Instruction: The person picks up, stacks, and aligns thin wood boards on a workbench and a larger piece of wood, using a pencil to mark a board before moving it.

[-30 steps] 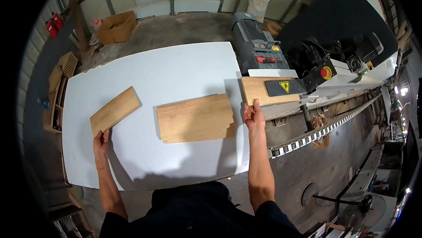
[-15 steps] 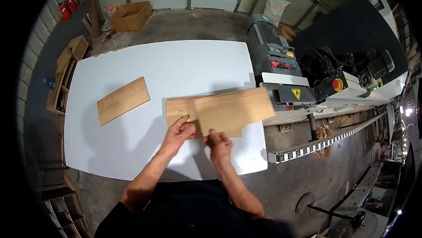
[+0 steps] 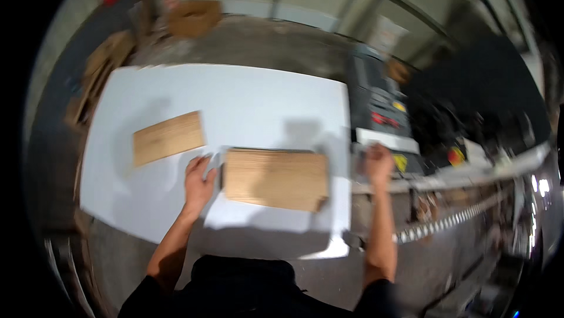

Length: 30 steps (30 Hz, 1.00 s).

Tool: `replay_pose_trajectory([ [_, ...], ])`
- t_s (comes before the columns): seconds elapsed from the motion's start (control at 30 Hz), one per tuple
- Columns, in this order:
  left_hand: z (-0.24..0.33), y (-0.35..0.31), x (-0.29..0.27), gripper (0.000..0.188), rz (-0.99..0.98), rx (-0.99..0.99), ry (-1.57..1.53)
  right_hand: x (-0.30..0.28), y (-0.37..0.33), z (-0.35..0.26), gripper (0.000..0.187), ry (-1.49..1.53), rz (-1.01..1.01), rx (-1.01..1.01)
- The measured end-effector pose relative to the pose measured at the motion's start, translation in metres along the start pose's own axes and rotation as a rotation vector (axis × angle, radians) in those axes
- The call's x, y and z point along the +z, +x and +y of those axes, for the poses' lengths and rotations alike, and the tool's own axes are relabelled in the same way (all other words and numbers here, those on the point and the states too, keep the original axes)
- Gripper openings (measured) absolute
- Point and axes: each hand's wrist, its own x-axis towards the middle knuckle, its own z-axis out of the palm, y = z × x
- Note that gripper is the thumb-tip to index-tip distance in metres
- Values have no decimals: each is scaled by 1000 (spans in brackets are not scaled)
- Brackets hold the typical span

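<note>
A stack of light-brown wooden boards lies on the white tabletop, its layers slightly uneven at the lower right corner. Just left of the stack, my left hand hovers with fingers apart and nothing in them. One more wooden board rests by itself, tilted, farther left on the table. My right hand reaches out past the table's right edge, in front of the machine's white strip. Motion smears its fingers, so their closing and anything in them cannot be made out.
The grey machine stands against the table's right side, with a yellow warning label and a red button. A toothed white rail runs off to the right. Beyond the table is a cardboard box on the floor.
The board formerly lifted at a slant over the stack is no longer in my hands; the stack looks squared. My right hand has swung right to the machine, my left hand moved left. The view shifted.
</note>
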Motion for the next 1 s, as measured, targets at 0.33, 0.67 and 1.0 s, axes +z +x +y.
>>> replay_pose_trajectory([
  [0.33,-111,-9,-30,76,-185,-110,544,31,168,102,71,-756,-482,-198],
  [0.67,-153,-103,-95,83,9,-341,520,13,198,106,42,-858,96,-714],
  [1.0,-78,-170,-121,40,345,-521,129,60,-79,-217,35,945,-744,-597],
])
